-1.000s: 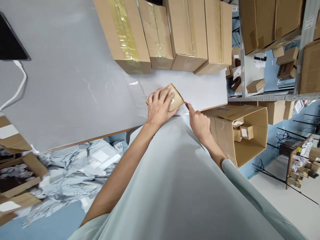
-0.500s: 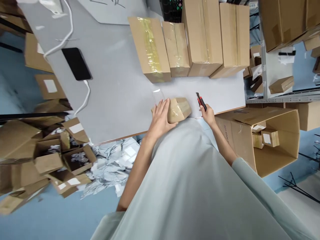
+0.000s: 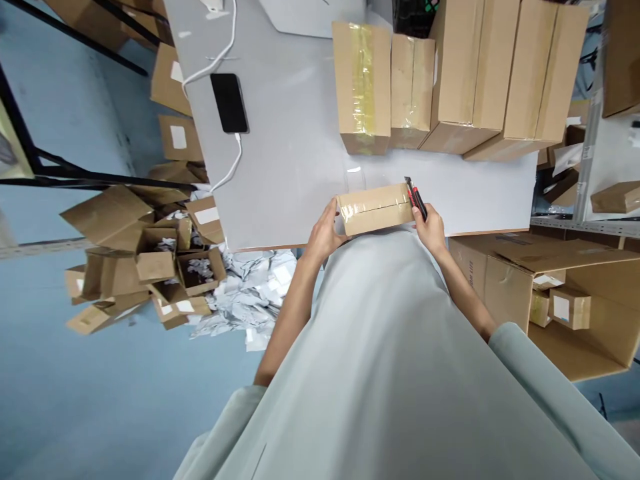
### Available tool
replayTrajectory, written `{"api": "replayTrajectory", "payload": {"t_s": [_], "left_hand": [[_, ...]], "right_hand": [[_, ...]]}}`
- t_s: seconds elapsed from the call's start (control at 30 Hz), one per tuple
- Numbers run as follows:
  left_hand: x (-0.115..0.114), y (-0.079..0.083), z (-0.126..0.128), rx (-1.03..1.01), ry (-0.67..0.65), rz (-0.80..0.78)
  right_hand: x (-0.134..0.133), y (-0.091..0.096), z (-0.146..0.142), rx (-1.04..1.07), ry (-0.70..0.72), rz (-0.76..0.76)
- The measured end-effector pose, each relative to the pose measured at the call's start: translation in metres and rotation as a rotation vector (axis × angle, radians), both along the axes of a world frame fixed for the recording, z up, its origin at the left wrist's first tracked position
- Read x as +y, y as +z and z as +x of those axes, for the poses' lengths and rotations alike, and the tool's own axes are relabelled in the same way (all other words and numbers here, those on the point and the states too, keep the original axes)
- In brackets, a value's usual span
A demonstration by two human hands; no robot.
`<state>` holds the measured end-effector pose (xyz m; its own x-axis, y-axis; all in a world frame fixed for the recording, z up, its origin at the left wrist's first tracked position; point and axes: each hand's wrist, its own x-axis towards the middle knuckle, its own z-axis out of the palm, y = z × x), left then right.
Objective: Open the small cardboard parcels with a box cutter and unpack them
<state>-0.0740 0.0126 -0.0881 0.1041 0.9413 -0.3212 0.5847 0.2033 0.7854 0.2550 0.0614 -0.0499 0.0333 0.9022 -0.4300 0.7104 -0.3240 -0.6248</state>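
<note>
A small taped cardboard box lies lengthwise at the near edge of the white table. My left hand grips its left end, fingers curled round it. My right hand is at the box's right end, closed on a red and black utility knife that points away from me along that end.
Several large cardboard boxes stand in a row at the table's far side. A black phone on a white cable lies at the left. An open carton with small boxes sits at the right. Opened boxes and grey mailers litter the floor on the left.
The box has been turned from a slanted position to lie lengthwise between both hands. My right hand with the knife has come in from apart to its right end. The camera view has pulled back.
</note>
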Motion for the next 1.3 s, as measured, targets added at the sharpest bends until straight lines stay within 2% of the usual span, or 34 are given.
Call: {"api": "replayTrajectory", "payload": {"t_s": [0.13, 0.27, 0.4, 0.47, 0.53, 0.63, 0.77, 0.9, 1.1, 1.3], "left_hand": [[0.01, -0.021, 0.01, -0.101, -0.005, -0.012], [0.008, -0.023, 0.011, -0.164, 0.105, -0.026], [0.005, -0.021, 0.009, -0.155, 0.273, 0.032], [0.003, -0.019, 0.01, -0.144, 0.322, 0.069], [0.0, -0.018, 0.013, -0.155, 0.329, 0.106], [-0.003, -0.017, 0.018, -0.174, 0.271, 0.132], [-0.002, -0.024, 0.021, -0.158, 0.166, 0.097], [0.0, -0.032, 0.018, -0.148, 0.142, 0.036], [-0.001, -0.028, 0.013, -0.199, 0.11, 0.003], [0.003, -0.03, 0.012, -0.227, 0.107, -0.023]], "right_hand": [[0.001, 0.02, 0.017, -0.14, 0.179, 0.071], [0.006, 0.044, 0.016, -0.266, 0.346, 0.155], [0.018, 0.065, -0.011, -0.181, 0.634, 0.119], [0.026, 0.072, -0.029, -0.202, 0.745, 0.077], [0.034, 0.077, -0.046, -0.275, 0.834, 0.03], [0.044, 0.082, -0.066, -0.358, 0.951, -0.016], [0.053, 0.088, -0.083, -0.43, 1.035, -0.043], [0.057, 0.096, -0.096, -0.505, 1.09, -0.075], [0.063, 0.105, -0.106, -0.536, 1.149, -0.086], [0.063, 0.098, -0.12, -0.578, 1.186, -0.114]]}}
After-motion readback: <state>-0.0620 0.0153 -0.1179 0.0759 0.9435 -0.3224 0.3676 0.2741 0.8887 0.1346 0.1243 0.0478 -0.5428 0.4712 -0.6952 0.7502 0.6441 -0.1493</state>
